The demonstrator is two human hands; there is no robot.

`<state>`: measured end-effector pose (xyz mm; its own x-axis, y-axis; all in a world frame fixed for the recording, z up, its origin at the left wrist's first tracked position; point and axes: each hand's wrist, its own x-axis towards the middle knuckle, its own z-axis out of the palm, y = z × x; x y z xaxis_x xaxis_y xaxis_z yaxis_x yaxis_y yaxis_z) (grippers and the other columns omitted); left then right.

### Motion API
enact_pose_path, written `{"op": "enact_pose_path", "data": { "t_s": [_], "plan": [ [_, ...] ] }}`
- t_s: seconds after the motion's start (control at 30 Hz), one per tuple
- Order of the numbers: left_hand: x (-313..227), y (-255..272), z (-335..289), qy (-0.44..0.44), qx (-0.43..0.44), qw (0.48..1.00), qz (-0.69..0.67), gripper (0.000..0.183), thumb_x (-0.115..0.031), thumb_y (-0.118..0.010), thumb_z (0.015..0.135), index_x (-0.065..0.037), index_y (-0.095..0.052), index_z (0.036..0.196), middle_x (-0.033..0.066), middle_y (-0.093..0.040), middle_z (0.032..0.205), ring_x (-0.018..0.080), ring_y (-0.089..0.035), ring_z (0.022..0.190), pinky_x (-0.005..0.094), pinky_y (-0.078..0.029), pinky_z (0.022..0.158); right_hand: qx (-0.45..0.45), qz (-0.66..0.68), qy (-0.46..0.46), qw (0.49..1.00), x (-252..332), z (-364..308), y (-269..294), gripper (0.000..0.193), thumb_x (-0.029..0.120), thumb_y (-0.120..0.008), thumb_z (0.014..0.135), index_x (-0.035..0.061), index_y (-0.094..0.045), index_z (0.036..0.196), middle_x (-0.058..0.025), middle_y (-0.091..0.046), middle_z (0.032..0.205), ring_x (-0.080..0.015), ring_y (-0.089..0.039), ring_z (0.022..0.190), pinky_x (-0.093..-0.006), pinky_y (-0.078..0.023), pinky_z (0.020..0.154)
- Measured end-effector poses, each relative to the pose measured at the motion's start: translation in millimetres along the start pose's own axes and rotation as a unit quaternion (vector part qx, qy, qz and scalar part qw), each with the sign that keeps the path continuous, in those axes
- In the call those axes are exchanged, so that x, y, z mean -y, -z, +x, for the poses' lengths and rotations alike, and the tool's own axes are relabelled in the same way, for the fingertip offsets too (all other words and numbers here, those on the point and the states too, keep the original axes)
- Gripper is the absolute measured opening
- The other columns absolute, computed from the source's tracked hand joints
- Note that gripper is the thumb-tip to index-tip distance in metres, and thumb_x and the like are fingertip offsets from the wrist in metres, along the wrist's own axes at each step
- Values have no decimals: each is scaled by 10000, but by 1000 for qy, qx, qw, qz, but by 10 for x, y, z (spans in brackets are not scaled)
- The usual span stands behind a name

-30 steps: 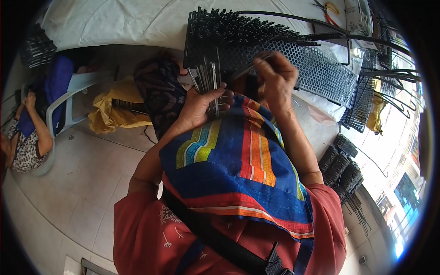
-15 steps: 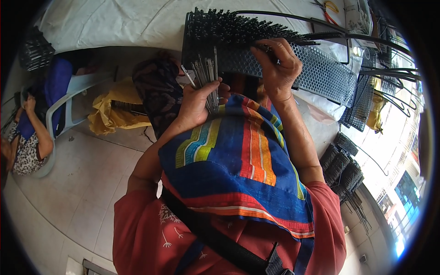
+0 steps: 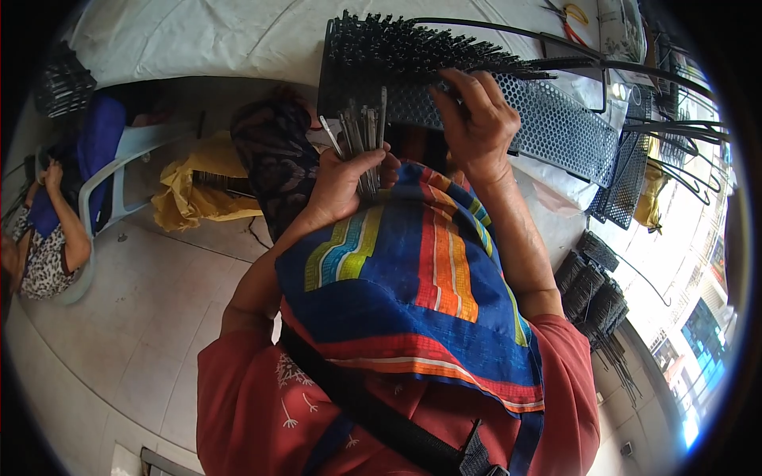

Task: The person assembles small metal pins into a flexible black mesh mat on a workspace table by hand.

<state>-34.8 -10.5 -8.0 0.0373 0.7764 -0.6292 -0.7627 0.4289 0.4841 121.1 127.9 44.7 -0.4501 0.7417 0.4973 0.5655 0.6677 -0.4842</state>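
My left hand (image 3: pixel 341 182) is closed round an upright bundle of thin grey metal strips (image 3: pixel 367 135), their tops fanning out above the thumb. One strip leans out to the left of the others. My right hand (image 3: pixel 480 127) is raised with its fingers curled towards the thumb, close to the near side of a dense row of black bristly pieces (image 3: pixel 413 47). Whatever is between its fingertips is too dark and small to make out. The black pieces stand along a black perforated metal rack (image 3: pixel 556 119) in front of me.
White sheeting (image 3: pixel 206 40) covers the far table, with orange-handled pliers (image 3: pixel 573 28) at the top right. Bent black rods (image 3: pixel 659 71) and more perforated racks stand to the right. At left, a person sits by a pale chair (image 3: pixel 119 174) near a yellow sack (image 3: pixel 190 190).
My right hand has shifted slightly towards me and turned a little, its fingertips now lower against the bristly pieces. The strips in my left hand have tilted slightly and sit a little lower.
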Motion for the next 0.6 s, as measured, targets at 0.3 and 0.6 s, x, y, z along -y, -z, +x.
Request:
{"op": "enact_pose_path", "data": {
  "t_s": [0.3,0.6],
  "plan": [
    [-54,-98,-34,66,48,996,-34,190,-24,-649,869,17,-630,1054,135,-694,848,221,-690,741,327,-569,643,43,273,-294,915,220,-166,-114,487,47,-799,720,28,-562,1145,-61,-677,758,-69,-593,545,-234,-455,479],
    [-20,-71,-26,5,55,998,7,228,32,-643,847,-1,-618,1072,119,-684,881,229,-690,749,345,-576,664,112,287,-346,886,157,-343,-175,364,132,-788,757,-21,-615,1040,-112,-677,751,-78,-631,626,-257,-499,551]
  ]
}}
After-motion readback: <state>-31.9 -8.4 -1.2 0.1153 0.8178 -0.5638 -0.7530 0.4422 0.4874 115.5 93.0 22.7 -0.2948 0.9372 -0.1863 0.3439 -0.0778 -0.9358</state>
